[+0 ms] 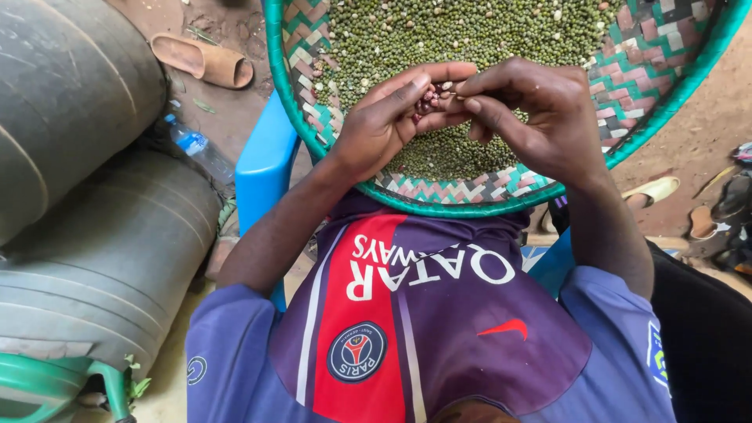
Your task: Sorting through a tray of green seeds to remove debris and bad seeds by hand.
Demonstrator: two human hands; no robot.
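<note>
A blue plastic chair [262, 168] serves as the landmark. Left of it, a clear plastic bottle [197, 149] with a blue cap lies on the dirt ground [697, 133], tilted against two big grey drums [86, 196] stacked on their sides. Below the drums, far down-left of the chair, a green plastic frame [74, 384] shows at the corner. Up and left of the chair, a tan sandal [202, 60] rests on the ground. Well to the right of the chair, a pale yellow sandal [656, 190] lies flat, with dark shoes [732, 215] just beyond it at the edge.
</note>
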